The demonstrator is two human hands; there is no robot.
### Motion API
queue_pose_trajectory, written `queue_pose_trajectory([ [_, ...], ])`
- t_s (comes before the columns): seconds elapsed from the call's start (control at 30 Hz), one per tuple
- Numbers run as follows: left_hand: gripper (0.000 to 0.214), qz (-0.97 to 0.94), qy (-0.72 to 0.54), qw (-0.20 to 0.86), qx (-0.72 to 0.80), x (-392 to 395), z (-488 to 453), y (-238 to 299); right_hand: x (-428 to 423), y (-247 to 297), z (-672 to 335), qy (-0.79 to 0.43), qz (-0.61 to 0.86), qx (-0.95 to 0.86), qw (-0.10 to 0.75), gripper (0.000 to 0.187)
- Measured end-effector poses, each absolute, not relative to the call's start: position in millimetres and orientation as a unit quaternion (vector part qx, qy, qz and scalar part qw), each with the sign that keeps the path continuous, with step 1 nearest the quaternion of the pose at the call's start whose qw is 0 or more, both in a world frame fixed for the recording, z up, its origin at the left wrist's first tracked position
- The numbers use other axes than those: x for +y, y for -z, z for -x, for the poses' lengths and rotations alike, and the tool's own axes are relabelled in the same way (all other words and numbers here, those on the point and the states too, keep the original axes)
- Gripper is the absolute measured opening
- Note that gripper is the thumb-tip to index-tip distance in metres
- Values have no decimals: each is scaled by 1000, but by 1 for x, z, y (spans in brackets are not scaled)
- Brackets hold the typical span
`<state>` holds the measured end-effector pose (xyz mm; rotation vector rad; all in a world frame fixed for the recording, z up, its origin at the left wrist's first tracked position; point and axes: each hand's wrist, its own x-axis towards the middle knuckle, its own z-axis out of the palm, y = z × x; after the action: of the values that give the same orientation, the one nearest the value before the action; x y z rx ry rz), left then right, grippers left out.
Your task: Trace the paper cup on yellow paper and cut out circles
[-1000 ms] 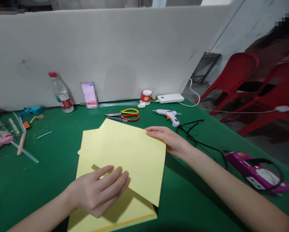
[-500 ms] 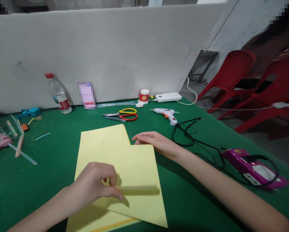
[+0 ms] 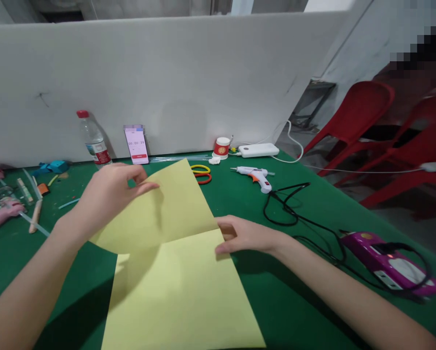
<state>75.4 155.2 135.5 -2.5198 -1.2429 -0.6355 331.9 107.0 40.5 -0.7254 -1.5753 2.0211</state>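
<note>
Pinching a thin pale-yellow paper sheet (image 3: 188, 204) between thumb and fingers, that left hand (image 3: 110, 197) has it tilted up off the green-covered table (image 3: 228, 201). The half-curled right hand (image 3: 243, 234) has its thumb on the right edge of the pale-yellow paper below (image 3: 177, 296); can't tell from here if it's really gripping. Red and yellow looped handles (image 3: 205, 182) poke out just behind.

It looks like a makeshift craft workshop: beyond the fingers (image 3: 223, 249) of the right hand (image 3: 247, 236) lie a hot-glue gun (image 3: 256, 176) and red-and-yellow-handled scissors (image 3: 203, 175) on a green-covered table (image 3: 235, 201). Right of those fingers sits a purple power strip (image 3: 392, 267); farther right, red plastic chairs (image 3: 361, 116) stand on bare floor (image 3: 381, 214).
</note>
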Motion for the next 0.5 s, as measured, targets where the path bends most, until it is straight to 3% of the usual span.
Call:
queue_pose_trajectory([
  [0.1, 13, 843, 249, 213, -426, 156, -88, -125, 102, -40, -324, -735, 290, -549, 272, 34],
  [0.17, 17, 848, 266, 256, -380, 144, -100, -113, 99, -41, -322, -740, 296, -530, 292, 29],
  [0.27, 15, 908, 255, 190, -274, 116, -116, -93, 94, -46, -321, -747, 295, -508, 312, 25],
  [0.4, 63, 935, 178, 111, -287, 92, -125, -80, 82, -55, -319, -754, 308, -477, 329, 20],
  [0.5, 59, 938, 167, 55, -298, 88, -124, -82, 71, -63, -318, -713, 351, -497, 349, 22],
])
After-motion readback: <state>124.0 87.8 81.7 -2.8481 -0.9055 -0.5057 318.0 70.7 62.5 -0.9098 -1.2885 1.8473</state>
